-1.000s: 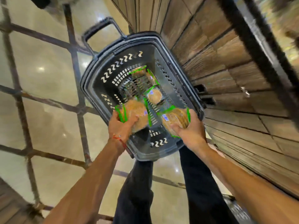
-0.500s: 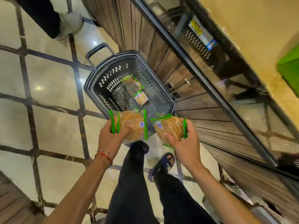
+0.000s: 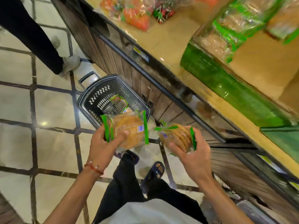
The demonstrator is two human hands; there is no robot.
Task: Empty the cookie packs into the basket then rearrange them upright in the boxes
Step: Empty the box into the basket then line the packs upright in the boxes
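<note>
My left hand [image 3: 103, 146] grips a clear cookie pack with green edges [image 3: 129, 131], its flat face turned up. A second cookie pack [image 3: 178, 138] is held on edge by my right hand [image 3: 194, 157]. Both packs are lifted above the floor, in front of the dark plastic basket [image 3: 90, 97]. At least one more cookie pack [image 3: 119, 101] lies inside that basket. On the shelf at the upper right stands a green cardboard box [image 3: 226, 84] with cookie packs [image 3: 234, 26] in it, blurred.
The basket sits on the tiled floor against a wooden shelf base [image 3: 129, 67]. Another person's leg and shoe [image 3: 69, 63] stand beyond the basket. Red and orange wrapped goods [image 3: 137, 12] lie on the shelf top. My own legs and sandal [image 3: 155, 170] are below my hands.
Both hands have lifted their cookie packs up out of the basket. My view has risen from the basket toward the shelf, bringing the green box into sight.
</note>
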